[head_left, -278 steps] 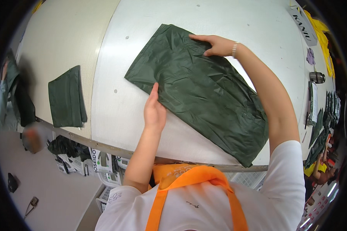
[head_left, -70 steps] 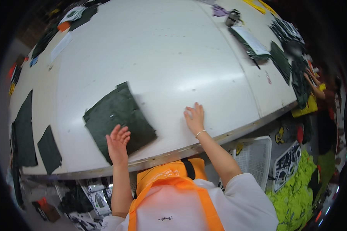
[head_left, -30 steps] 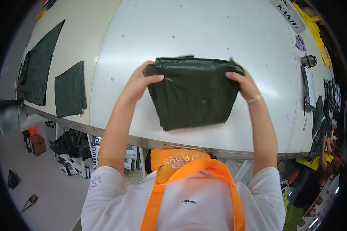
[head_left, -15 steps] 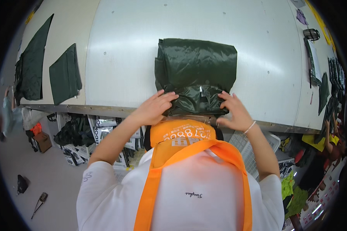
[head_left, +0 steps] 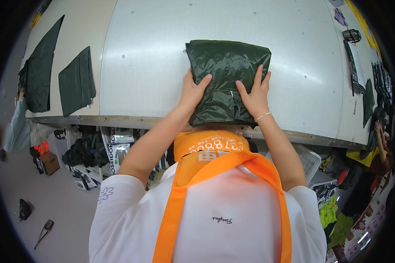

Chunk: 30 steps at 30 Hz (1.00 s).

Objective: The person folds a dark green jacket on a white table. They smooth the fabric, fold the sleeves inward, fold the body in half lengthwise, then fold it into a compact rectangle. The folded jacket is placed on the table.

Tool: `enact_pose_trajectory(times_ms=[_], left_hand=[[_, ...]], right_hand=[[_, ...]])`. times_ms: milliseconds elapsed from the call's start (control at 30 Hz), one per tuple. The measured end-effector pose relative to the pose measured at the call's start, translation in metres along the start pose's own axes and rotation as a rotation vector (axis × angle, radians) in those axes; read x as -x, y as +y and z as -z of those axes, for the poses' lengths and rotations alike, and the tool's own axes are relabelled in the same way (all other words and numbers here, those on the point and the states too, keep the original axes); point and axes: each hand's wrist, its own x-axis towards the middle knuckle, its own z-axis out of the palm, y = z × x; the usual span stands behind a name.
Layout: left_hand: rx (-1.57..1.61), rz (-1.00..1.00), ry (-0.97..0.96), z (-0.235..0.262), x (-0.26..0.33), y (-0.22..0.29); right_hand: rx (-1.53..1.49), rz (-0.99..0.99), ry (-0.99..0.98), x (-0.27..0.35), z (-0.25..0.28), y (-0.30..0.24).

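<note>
A folded dark green garment [head_left: 226, 59] of shiny, wrinkled fabric lies on the white table in front of me, its near edge close to the table's front edge. At its left side, my left hand [head_left: 194, 91] grips it with the thumb on top; the other fingers are mostly hidden along the side. My right hand [head_left: 255, 94] holds the right side, thumb and fingers spread over the top and edge. A small pale tag [head_left: 234, 97] shows on the near part, between the hands.
More folded dark green pieces [head_left: 77, 81] lie on the table's left part. A dark metal cup [head_left: 351, 36] and papers [head_left: 357, 65] are at the right. Below the table edge are white crates [head_left: 309, 162] and packaged goods [head_left: 120, 144]. Other people's arms [head_left: 380, 140] show at both sides.
Both hands have moved from the garment's near corners up along its sides and now hold it there. The near part lies flatter, and the bundle looks narrower.
</note>
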Motion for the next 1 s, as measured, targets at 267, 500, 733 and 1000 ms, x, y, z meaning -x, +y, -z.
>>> enact_pose_trajectory(times_ms=[267, 500, 733, 1000], left_hand=[[-0.447, -0.072, 0.197, -0.005, 0.024, -0.020], [-0.369, 0.017, 0.190, 0.020, 0.064, -0.020], [-0.090, 0.037, 0.080, 0.008, 0.061, -0.013], [-0.088, 0.079, 0.109, 0.032, 0.076, -0.053]], right_hand=[[0.250, 0.054, 0.035, -0.006, 0.006, 0.011], [-0.141, -0.092, -0.114, -0.021, 0.026, 0.032], [0.118, 0.088, 0.004, -0.016, 0.043, 0.007], [0.422, 0.719, -0.421, 0.036, 0.041, -0.017]])
